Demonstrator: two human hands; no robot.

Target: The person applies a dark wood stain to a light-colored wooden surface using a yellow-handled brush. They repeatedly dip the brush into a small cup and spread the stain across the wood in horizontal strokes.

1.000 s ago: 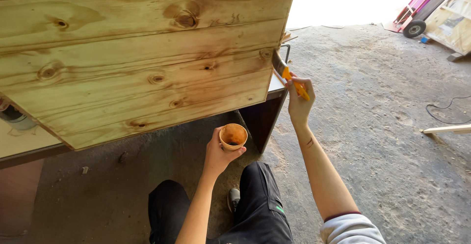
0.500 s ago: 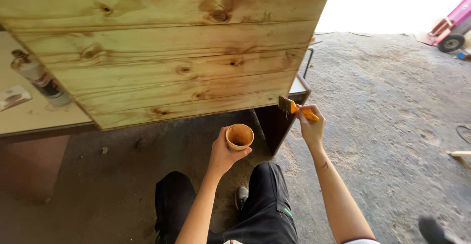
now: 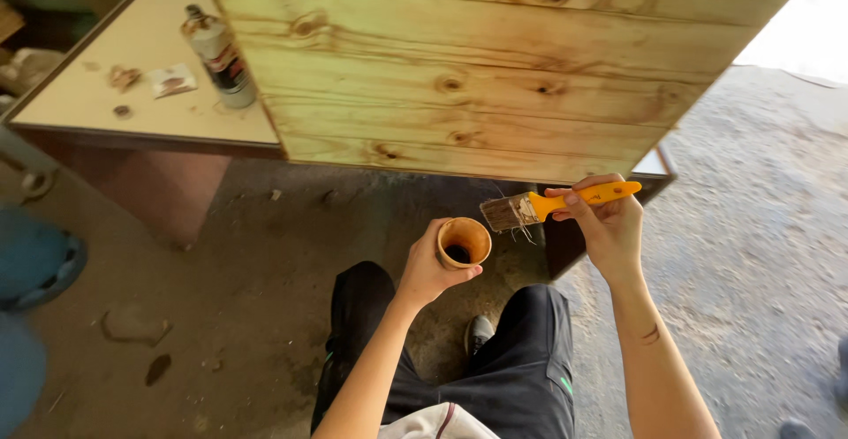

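Observation:
My left hand (image 3: 428, 271) grips a small stained cup (image 3: 465, 242) with dark liquid in its bottom, held in front of my knees. My right hand (image 3: 605, 227) holds a paintbrush (image 3: 552, 205) by its yellow handle. The brush lies level, its bristles pointing left, just above and right of the cup's rim. Above both hands a large panel of knotty pine boards (image 3: 486, 68) rests on a table, its lower edge close to the brush.
A pale tabletop (image 3: 132, 94) on the left carries a spray can (image 3: 221, 55) and small scraps. A blue object (image 3: 35, 262) stands at the far left. My dark-trousered legs (image 3: 521, 359) and one shoe are below. Rough concrete floor (image 3: 760, 253) stretches to the right.
My view has swung left, revealing more of the table. My right hand has brought the brush down from the panel's right edge to just beside the cup.

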